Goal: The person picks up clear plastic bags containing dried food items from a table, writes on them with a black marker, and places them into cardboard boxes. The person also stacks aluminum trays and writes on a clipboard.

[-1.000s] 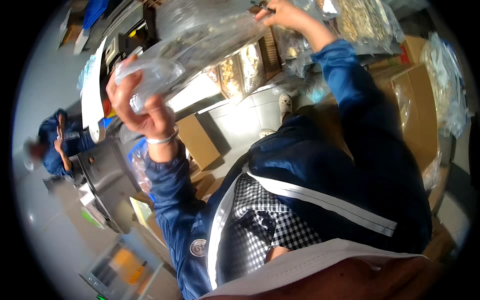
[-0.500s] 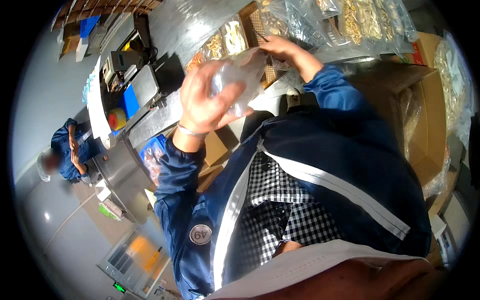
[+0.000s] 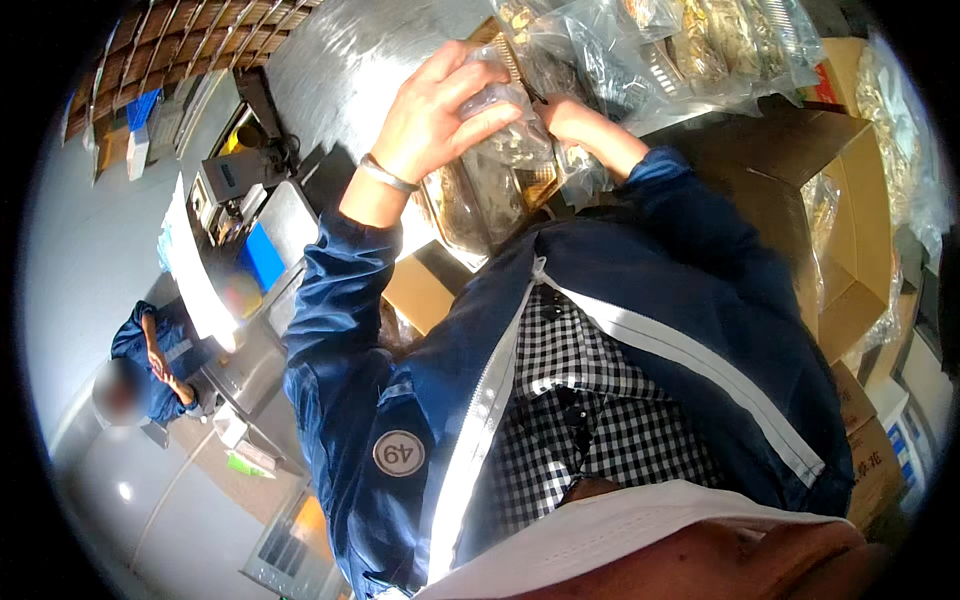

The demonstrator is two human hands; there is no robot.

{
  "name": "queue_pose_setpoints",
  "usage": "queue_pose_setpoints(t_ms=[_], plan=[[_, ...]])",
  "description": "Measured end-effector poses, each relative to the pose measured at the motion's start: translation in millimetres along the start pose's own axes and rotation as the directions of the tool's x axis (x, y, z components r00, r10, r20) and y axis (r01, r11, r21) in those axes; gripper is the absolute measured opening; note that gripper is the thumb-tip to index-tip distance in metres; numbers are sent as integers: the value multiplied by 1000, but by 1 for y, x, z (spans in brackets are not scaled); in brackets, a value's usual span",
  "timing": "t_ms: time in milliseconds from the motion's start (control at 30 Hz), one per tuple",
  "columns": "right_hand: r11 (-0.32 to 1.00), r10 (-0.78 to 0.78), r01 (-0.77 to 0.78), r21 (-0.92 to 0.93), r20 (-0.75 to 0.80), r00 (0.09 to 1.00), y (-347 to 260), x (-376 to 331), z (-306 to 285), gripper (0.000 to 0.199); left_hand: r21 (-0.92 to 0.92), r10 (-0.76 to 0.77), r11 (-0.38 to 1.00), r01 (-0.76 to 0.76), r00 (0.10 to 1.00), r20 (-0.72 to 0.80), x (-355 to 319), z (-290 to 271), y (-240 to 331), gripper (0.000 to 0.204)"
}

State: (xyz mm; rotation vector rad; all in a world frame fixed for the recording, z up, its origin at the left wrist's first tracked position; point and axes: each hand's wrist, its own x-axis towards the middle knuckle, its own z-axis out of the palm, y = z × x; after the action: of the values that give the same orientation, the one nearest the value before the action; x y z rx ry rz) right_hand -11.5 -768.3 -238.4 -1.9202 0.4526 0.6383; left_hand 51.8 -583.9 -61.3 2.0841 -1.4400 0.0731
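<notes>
My left hand (image 3: 435,115), with a bangle at the wrist, curls its fingers and thumb around a crumpled clear plastic bag (image 3: 500,140). Just below that bag lies a long divided tray (image 3: 465,225) of dried food, which the bag partly covers. My right hand (image 3: 575,130) is closed at the bag's right edge, beside the tray's far end. Its fingertips are partly hidden. Several clear bags (image 3: 610,50) lie past the right hand, and packs of dried mushroom-like pieces (image 3: 715,45) stand beyond them.
An open cardboard box (image 3: 850,230) stands at the right. A scale (image 3: 240,180) and a blue item (image 3: 262,257) sit on the left bench. Below the tray is another cardboard box (image 3: 428,285). A co-worker (image 3: 160,360) is at the far left.
Both hands have shifted; the left moved up and away with the plastic bag. The tray of dried food now shows below the bag, nearer my body. My view has turned slightly.
</notes>
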Motion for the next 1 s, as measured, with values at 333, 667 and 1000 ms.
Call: queue_pose_setpoints(t_ms=[333, 667, 1000], plan=[[739, -309, 495, 458, -423, 852, -35, -13, -27, 35, -539, -346, 655, 529, 844, 409, 37, 84, -139, 27], [1000, -26, 25, -7, -443, 896, -5, 50, -47, 38, -331, -278, 849, 411, 881, 382, 57, 177, -162, 32], [976, -201, 219, 10, -355, 913, -4, 41, -82, 41, 169, -480, 877, 449, 821, 309, 56, 199, -123, 41]])
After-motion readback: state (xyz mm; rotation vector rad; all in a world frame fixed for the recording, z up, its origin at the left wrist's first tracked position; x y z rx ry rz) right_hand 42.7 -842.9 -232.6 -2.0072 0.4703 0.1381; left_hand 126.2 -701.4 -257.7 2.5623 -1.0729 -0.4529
